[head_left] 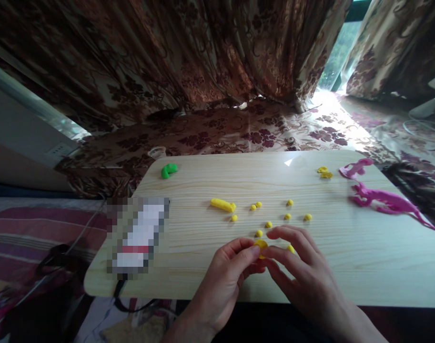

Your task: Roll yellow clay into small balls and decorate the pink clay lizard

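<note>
My left hand (227,275) and my right hand (303,274) meet near the front edge of a light wooden board (363,247). Together their fingertips pinch a small flat yellow clay disc (260,245). Several small yellow clay balls (268,224) lie scattered on the board just beyond my fingers. A short yellow clay roll (222,205) lies to their left. One more yellow ball (290,248) sits under my right fingers.
A green clay lump (168,169) lies at the board's far left corner. Pink clay pieces (379,197) and two yellow bits (324,172) sit at the far right. A blurred-out object (138,238) rests on the board's left end. Patterned curtains (203,62) hang behind.
</note>
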Tool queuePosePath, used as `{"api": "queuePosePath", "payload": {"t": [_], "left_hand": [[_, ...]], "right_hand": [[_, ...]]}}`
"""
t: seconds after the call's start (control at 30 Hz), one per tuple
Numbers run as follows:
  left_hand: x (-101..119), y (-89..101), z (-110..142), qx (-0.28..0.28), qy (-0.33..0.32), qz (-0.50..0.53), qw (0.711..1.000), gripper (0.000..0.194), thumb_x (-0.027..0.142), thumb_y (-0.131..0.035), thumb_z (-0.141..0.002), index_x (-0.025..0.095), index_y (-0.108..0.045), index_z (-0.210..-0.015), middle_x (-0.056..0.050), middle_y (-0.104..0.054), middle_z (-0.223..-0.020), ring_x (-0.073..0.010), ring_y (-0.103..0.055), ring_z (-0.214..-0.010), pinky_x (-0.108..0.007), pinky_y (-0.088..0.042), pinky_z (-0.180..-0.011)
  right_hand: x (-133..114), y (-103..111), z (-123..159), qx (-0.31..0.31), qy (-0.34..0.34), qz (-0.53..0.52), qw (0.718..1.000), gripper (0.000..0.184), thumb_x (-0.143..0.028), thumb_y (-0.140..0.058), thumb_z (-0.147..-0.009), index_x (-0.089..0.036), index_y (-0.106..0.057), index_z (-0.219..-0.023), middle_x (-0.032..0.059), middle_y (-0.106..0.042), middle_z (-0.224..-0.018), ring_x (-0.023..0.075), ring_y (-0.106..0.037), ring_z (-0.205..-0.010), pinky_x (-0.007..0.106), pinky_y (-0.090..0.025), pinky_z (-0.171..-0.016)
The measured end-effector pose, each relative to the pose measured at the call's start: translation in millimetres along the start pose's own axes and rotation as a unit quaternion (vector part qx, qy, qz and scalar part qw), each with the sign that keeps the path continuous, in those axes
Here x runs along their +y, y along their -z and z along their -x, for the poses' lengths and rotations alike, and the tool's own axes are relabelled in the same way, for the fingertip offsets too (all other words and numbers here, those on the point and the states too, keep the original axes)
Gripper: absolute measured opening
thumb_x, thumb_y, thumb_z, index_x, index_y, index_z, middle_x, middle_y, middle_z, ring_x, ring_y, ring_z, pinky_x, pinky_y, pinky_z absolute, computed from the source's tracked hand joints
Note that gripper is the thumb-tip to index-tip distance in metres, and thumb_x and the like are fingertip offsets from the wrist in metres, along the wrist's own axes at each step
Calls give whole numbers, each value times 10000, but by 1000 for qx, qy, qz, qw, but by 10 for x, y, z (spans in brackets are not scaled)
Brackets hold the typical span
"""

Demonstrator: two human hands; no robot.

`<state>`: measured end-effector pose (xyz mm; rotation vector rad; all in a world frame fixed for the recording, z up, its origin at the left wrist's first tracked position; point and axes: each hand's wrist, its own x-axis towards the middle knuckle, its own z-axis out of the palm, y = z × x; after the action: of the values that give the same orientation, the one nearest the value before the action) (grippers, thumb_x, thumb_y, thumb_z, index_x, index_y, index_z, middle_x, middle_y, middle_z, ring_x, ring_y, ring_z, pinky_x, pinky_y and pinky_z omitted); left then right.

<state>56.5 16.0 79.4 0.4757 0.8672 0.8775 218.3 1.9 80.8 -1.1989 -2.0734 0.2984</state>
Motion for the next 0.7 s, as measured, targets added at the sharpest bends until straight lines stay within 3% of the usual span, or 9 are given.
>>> {"api": "queuePosePath", "payload": {"t": [0.2, 0.47, 0.7], "left_hand": [[-15, -31, 16, -33, -3, -30, 999, 160, 254, -581, -819, 140, -692, -830, -45, -642, -782, -140, -569, -768, -285, -461, -749], [-42, -46, 23, 17, -65, -125, 990, 126, 258, -618, -796, 171, -698, -842, -11, -653, -762, -130, -555, -818, -242, -415, -796], [-15, -58, 34, -5, -29, -80, 996, 140, 269, -602, -808, 153, -677, -784, -9, -629, -760, -112, -537, -744, -246, -436, -733]], "right_hand": [[28, 12, 7, -5, 19, -14, 1000, 246, -87, -566, -789, -226, -613, -987, 80, -541, -1073, 224, -505, -1033, 382, -474, -839], [-37, 36, -9, -3, 13, -64, 998, 331, -29, -579, -764, -218, -582, -1035, 62, -555, -1026, 188, -509, -983, 353, -465, -836], [-43, 38, 11, -13, 21, -46, 999, 278, -59, -592, -763, -213, -592, -994, 60, -558, -1017, 194, -506, -976, 343, -469, -810]]}}
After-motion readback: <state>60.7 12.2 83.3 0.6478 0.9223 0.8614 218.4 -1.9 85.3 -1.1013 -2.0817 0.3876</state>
